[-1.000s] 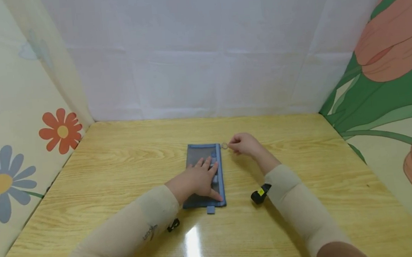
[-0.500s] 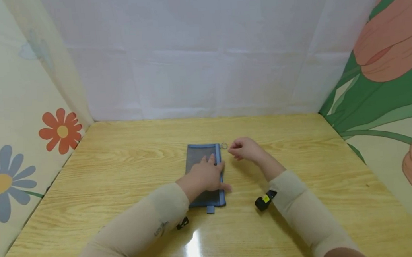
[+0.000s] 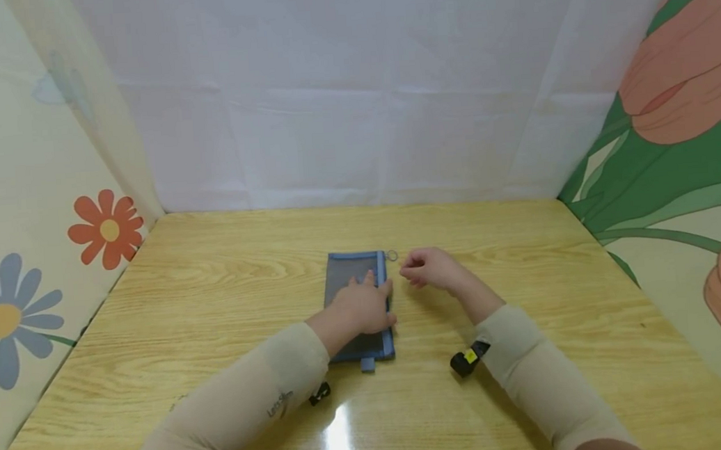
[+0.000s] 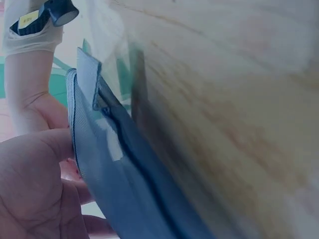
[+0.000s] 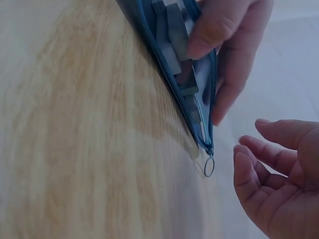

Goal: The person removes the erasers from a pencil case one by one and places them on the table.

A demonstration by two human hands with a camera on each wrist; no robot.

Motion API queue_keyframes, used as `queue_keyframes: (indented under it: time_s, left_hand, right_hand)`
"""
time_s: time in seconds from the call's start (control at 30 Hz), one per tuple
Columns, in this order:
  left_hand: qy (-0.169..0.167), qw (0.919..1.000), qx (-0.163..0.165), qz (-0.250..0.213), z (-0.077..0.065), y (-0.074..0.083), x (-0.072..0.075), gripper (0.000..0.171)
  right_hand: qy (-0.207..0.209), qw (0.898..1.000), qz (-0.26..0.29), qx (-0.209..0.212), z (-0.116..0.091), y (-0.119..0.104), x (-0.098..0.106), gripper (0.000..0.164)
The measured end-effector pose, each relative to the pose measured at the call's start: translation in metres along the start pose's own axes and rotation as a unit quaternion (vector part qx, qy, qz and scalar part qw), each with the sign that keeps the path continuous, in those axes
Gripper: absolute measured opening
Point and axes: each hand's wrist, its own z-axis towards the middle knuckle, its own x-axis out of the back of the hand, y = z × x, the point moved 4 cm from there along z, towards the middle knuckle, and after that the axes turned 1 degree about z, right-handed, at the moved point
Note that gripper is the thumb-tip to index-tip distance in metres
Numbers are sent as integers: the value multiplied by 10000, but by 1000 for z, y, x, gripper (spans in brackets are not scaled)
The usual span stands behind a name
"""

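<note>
A blue pouch (image 3: 344,273) with a mesh face lies flat on the table, its zipped side facing right. In the right wrist view the zip (image 5: 175,82) is undone, and several greyish slim pieces (image 5: 172,37) show inside; their kind is unclear. My left hand (image 3: 360,306) rests across the pouch with fingers spread. Its index fingertip and thumb hang over the zipped edge by the opening. A metal ring (image 3: 392,255) sits at the pouch's far right corner. My right hand (image 3: 434,268) hovers just right of that ring, fingers loosely bent, holding nothing and touching neither ring nor pouch.
The wood-grain table (image 3: 244,261) extends around the pouch. A white cloth (image 3: 353,114) hangs behind it, with flower-patterned panels at both sides. A small fabric tab (image 3: 367,365) sticks out from the pouch's near end. Each wrist carries a small black camera (image 3: 467,360).
My right hand has let go of the metal ring and drawn slightly back towards me. My left hand has shifted right across the pouch, to its zipped edge. The pouch has hardly moved.
</note>
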Motion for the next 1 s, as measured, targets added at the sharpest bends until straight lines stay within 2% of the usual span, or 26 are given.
queue_keyframes:
  time_s: [0.3, 0.43, 0.53, 0.63, 0.8, 1.0]
  left_hand:
    - [0, 9994, 83, -347, -2, 1, 7, 53]
    - [4, 9989, 92, -451, -2, 1, 10, 51]
    - [19, 9987, 82, -506, -3, 0, 11, 52]
    - [59, 9986, 27, -515, -3, -1, 12, 53]
    - [160, 9981, -134, -580, -5, -4, 15, 58]
    - [223, 9973, -217, -663, -8, -6, 19, 64]
  right_hand:
    - [-144, 9991, -221, 324, -4, -1, -11, 10]
    - [-510, 9970, -242, 534, -4, 3, -19, 10]
    - [-864, 9945, -223, 547, -4, 6, -26, 14]
    - [-1028, 9931, -315, 463, -4, 8, -32, 16]
    - [-813, 9941, -569, 432, -3, 8, -39, 9]
    - [-561, 9958, -613, 386, -2, 5, -44, 8]
